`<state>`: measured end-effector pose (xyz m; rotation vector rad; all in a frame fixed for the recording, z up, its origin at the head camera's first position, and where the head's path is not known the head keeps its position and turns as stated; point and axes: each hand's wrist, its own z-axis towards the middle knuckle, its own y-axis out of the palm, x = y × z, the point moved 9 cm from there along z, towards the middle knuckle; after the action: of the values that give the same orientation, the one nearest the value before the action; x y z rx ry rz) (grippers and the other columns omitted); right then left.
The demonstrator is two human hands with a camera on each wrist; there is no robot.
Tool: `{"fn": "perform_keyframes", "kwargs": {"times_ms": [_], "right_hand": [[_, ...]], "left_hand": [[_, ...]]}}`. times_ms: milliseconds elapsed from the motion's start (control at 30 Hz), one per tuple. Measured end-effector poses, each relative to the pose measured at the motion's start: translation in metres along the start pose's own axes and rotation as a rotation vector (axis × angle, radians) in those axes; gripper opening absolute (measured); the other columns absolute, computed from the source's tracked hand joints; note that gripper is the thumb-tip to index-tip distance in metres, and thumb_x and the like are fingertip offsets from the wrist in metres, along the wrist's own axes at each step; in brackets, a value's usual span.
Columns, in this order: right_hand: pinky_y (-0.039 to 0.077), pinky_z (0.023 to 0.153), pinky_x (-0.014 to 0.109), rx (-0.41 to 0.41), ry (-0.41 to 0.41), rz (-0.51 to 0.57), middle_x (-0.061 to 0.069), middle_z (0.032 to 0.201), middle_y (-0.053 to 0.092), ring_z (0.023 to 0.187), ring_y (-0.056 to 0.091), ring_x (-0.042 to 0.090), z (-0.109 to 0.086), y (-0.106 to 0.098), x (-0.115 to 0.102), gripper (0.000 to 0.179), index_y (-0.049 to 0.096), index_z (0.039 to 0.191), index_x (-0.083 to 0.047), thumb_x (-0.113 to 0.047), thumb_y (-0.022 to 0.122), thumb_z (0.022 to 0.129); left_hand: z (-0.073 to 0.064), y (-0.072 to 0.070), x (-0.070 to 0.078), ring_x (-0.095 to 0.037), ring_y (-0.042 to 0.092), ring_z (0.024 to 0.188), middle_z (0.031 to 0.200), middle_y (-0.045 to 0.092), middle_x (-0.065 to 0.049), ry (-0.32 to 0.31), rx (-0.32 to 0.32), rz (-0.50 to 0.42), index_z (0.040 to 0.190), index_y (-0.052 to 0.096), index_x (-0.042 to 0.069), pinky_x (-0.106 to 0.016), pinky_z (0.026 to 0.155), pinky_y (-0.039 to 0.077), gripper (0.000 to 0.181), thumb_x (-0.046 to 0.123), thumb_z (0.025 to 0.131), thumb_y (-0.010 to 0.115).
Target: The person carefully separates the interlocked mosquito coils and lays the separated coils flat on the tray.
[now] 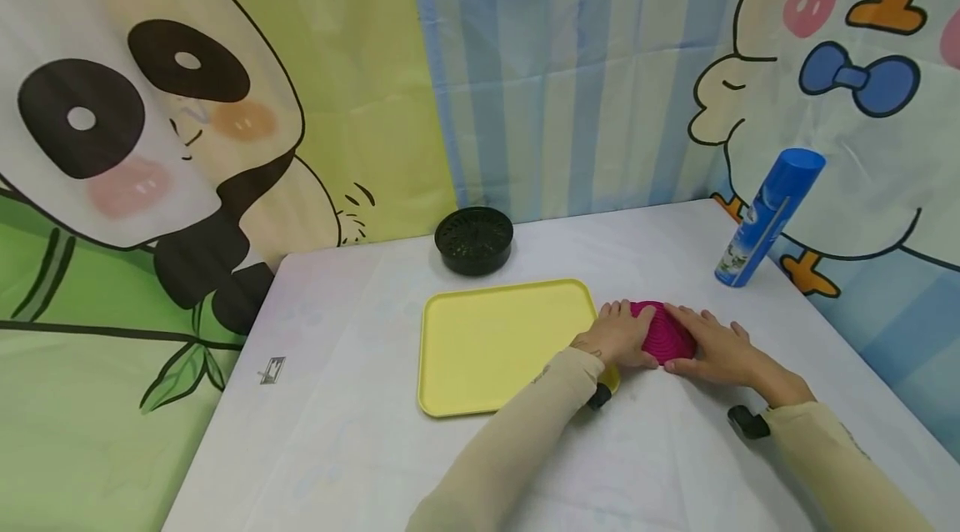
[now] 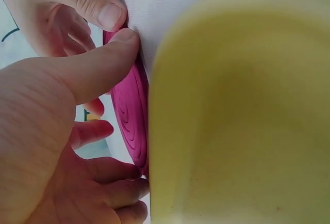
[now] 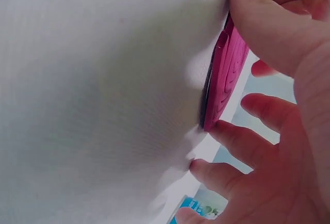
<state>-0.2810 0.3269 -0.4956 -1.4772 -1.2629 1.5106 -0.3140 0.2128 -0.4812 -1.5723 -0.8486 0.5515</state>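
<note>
Pink mat (image 1: 666,337) is seen right of centre in the head view, low against the white table (image 1: 330,465). Its rim is touched from opposite sides by the left hand (image 1: 619,337) and the right hand (image 1: 723,351), both spread wide with fingers loosely bent. At the frame's centre a yellow tray (image 1: 502,348) is placed; above it, a black bowl (image 1: 474,242) is seen.

Your curtained workspace, room type unclear, panda curtain (image 1: 262,111) on your left, blue-striped curtain (image 1: 585,73) ahead, white table (image 1: 337,449) before you
</note>
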Motion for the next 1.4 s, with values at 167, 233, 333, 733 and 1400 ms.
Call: {"fn": "perform_keyframes", "kwargs": {"times_ms": [167, 233, 333, 733, 1400], "right_hand": [[0.030, 0.095, 0.086, 0.044, -0.047, 0.010, 0.032, 0.147, 0.046, 0.130, 0.040, 0.063, 0.001, -0.005, -0.007, 0.102, 0.033, 0.153, 0.000, -0.045, 0.085, 0.078], [0.038, 0.095, 0.080, 0.063, -0.073, 0.017, 0.032, 0.145, 0.048, 0.128, 0.046, 0.058, 0.001, -0.008, -0.011, 0.102, 0.033, 0.153, 0.002, -0.041, 0.086, 0.078], [0.048, 0.095, 0.070, 0.077, -0.100, 0.037, 0.032, 0.144, 0.049, 0.126, 0.051, 0.052, 0.003, -0.011, -0.016, 0.101, 0.033, 0.153, 0.004, -0.036, 0.087, 0.078], [0.048, 0.098, 0.067, 0.092, -0.087, 0.153, 0.032, 0.150, 0.040, 0.132, 0.043, 0.054, 0.000, -0.011, -0.018, 0.106, 0.026, 0.157, 0.002, -0.024, 0.090, 0.076], [0.048, 0.094, 0.069, 0.170, -0.022, 0.167, 0.038, 0.145, 0.034, 0.126, 0.043, 0.056, -0.005, -0.016, -0.012, 0.109, 0.024, 0.159, -0.004, -0.023, 0.092, 0.075]], "left_hand": [[0.002, -0.003, 0.001, -0.013, 0.049, 0.129, 0.141, 0.053, -0.001, 0.009, 0.016, 0.020, 0.154, 0.036, 0.028, -0.028, 0.116, 0.036, 0.088, 0.060, 0.082, 0.076], [0.003, -0.003, 0.002, -0.013, 0.050, 0.126, 0.139, 0.054, -0.001, 0.016, 0.027, 0.025, 0.153, 0.036, 0.028, -0.028, 0.115, 0.037, 0.089, 0.060, 0.081, 0.077], [0.004, -0.003, 0.002, -0.013, 0.051, 0.124, 0.136, 0.056, -0.002, 0.026, 0.045, 0.025, 0.153, 0.036, 0.027, -0.028, 0.113, 0.038, 0.091, 0.059, 0.079, 0.079], [0.009, 0.001, -0.001, -0.010, 0.053, 0.110, 0.129, 0.052, 0.000, 0.007, 0.063, -0.104, 0.151, 0.036, 0.030, -0.020, 0.087, 0.052, 0.095, 0.050, 0.074, 0.088], [0.005, -0.013, 0.004, -0.011, 0.054, 0.114, 0.129, 0.052, -0.004, 0.048, 0.144, -0.168, 0.153, 0.035, 0.027, -0.017, 0.084, 0.054, 0.093, 0.033, 0.078, 0.089]]}}
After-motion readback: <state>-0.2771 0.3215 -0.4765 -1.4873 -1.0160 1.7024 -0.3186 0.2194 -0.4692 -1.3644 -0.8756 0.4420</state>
